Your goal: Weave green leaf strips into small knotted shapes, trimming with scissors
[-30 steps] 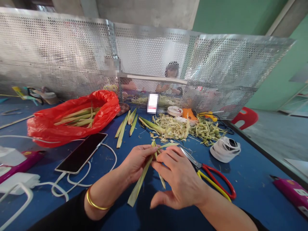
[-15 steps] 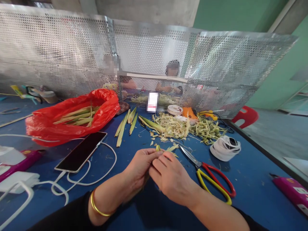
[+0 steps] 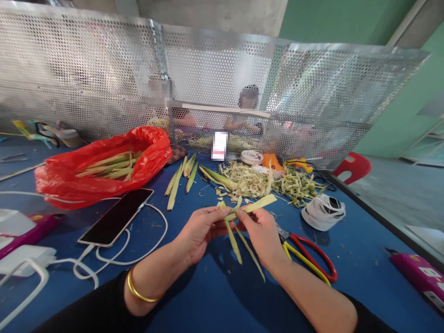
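Observation:
Both hands meet above the blue table, pinching pale green leaf strips (image 3: 258, 203) that cross each other. My left hand (image 3: 203, 231) grips the looped, folded end between thumb and fingers. My right hand (image 3: 262, 236) pinches the strips close beside it, where one broad strip points up and right. Two narrower strips hang down between the hands, one of them a long leaf strip (image 3: 233, 244). Partly behind my right hand lie scissors (image 3: 314, 252) with one red and one yellow handle; their blades are mostly hidden. How the strips join at the fingertips is hidden.
A red plastic bag (image 3: 65, 173) of leaf strips and a charging phone (image 3: 116, 217) with white cables are at left. Loose leaves (image 3: 175, 185), shredded scraps (image 3: 246, 180) and a white tape roll (image 3: 322, 212) lie ahead. Behind a perforated metal screen (image 3: 215, 60) sit two people.
My hands have drawn a little apart and turned, so the leaf strips now show, one pointing right and two hanging down. My right hand has moved right, covering the scissor blades.

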The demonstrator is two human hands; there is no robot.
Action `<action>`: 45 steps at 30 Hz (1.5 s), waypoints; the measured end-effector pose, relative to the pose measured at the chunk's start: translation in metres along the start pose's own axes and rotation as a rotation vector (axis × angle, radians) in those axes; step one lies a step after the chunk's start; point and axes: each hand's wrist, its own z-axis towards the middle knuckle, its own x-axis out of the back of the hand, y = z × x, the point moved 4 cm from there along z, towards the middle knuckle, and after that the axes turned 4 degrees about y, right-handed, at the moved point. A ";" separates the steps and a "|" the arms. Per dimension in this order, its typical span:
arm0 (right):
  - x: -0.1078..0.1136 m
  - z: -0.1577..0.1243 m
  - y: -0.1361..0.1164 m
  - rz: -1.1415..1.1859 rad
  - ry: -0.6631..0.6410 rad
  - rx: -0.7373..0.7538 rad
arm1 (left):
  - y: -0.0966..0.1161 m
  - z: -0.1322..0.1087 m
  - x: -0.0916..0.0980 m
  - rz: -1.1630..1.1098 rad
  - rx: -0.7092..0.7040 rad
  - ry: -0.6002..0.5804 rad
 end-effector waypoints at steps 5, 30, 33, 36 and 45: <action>-0.004 -0.002 0.004 0.109 -0.030 -0.122 | 0.002 -0.001 -0.002 0.045 -0.049 -0.009; 0.007 -0.009 -0.039 -0.530 -0.021 0.748 | 0.005 -0.007 -0.007 0.322 -0.159 -0.010; 0.009 -0.001 -0.032 -0.564 0.005 0.616 | 0.007 -0.009 -0.010 0.290 -0.149 -0.044; 0.009 0.002 -0.028 -0.622 -0.022 0.554 | 0.007 -0.009 -0.011 0.263 -0.109 -0.078; 0.007 0.002 -0.022 -0.706 -0.028 0.432 | 0.000 -0.008 -0.009 0.303 -0.129 0.022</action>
